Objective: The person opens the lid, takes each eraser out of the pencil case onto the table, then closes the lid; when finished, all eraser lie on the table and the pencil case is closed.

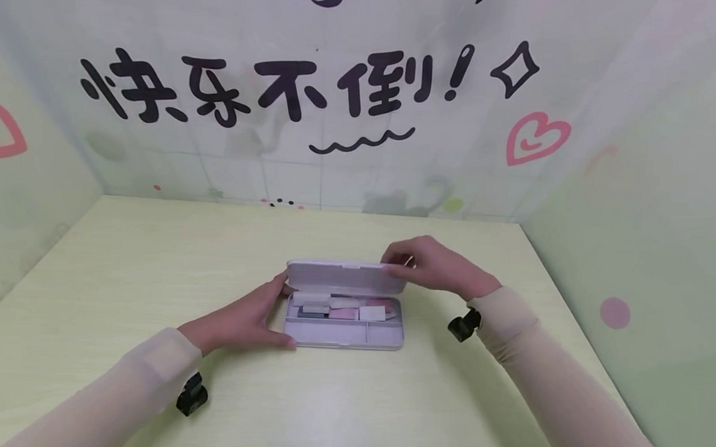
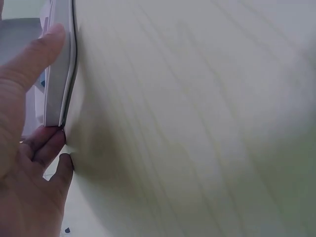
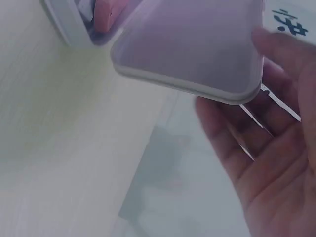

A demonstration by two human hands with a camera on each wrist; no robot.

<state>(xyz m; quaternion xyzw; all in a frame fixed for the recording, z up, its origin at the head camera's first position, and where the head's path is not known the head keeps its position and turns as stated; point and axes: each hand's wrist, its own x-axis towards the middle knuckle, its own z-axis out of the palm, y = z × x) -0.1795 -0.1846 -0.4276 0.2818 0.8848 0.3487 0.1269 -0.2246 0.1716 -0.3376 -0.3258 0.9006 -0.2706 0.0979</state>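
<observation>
A pale lilac pencil case [image 1: 330, 333] lies on the table with its lid [image 1: 318, 275] raised at the back. Erasers and other small blocks, pink [image 1: 342, 313] and white [image 1: 371, 313], fill its rear compartment. My left hand [image 1: 250, 320] holds the case at its left end, the thumb on the front wall [image 2: 58, 94] and other fingers round the rear corner. On the right, my right hand [image 1: 436, 263] pinches the lid's upper right corner. In the right wrist view, the thumb lies over the lid's inner face [image 3: 197, 44], with the fingers behind it.
The light wood-grain table [image 1: 175, 256] extends around the case. A printed back wall [image 1: 344, 178] with lettering and side walls [image 1: 649, 239] enclose it. Small black wrist cameras [image 1: 465, 325] hang under both sleeves.
</observation>
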